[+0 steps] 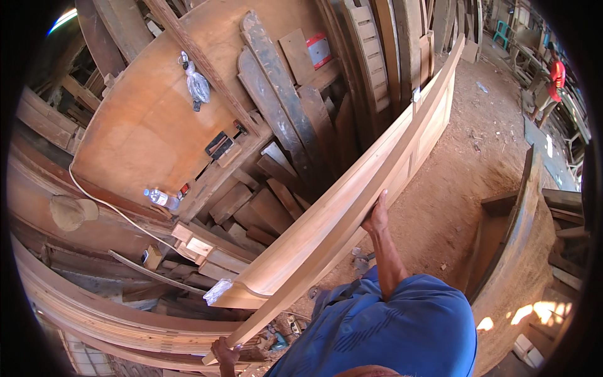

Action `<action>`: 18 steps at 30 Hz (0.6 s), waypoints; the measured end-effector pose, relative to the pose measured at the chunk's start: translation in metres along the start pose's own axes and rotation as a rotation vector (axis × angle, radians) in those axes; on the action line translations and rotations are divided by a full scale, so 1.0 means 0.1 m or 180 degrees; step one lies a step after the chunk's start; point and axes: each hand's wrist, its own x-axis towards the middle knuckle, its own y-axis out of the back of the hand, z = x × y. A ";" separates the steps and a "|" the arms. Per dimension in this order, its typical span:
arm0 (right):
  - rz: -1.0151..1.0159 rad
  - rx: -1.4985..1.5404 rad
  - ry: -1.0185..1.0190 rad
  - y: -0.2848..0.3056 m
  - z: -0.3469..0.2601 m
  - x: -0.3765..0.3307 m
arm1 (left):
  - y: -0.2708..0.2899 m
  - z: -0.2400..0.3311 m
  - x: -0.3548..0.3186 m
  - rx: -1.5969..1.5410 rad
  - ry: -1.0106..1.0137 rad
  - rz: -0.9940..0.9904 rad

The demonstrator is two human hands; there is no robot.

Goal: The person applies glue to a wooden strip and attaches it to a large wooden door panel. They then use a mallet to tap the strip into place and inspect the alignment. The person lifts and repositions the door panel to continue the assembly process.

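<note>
A long pale wooden strip (326, 259) runs diagonally from the lower left to the upper right. My left hand (225, 353) is closed around its near end. My right hand (377, 217) grips it around the middle, one digit stretched up along its face. Against the strip's left side lies a wide pale wooden board (314, 229), curved at its near end. Clear plastic (218, 291) covers that board's near corner, with another whitish piece farther along. Beyond the strip's right side, a panelled wooden face (433, 129) shows. The undersides of both hands are hidden.
On the left, a brown sheet-topped surface (141, 151) bears a plastic bottle (161, 199). Several planks (276, 94) lean behind the board. A curved wooden piece (512, 235) stands at right. A power tool (278, 341) lies low near my left hand. Far right, a person in red (556, 75) stands.
</note>
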 end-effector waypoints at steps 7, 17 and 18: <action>-0.0092 0.0065 0.0007 0.21 0.06 0.25 | 0.26 0.28 0.01 0.0115 -0.0081 0.0167; 0.0099 0.0069 -0.0039 0.25 0.01 0.38 | 0.18 0.30 -0.09 0.0047 -0.0217 0.0189; 0.0119 0.0057 -0.0041 0.26 0.00 0.40 | 0.18 0.32 -0.08 0.0051 -0.0242 0.0196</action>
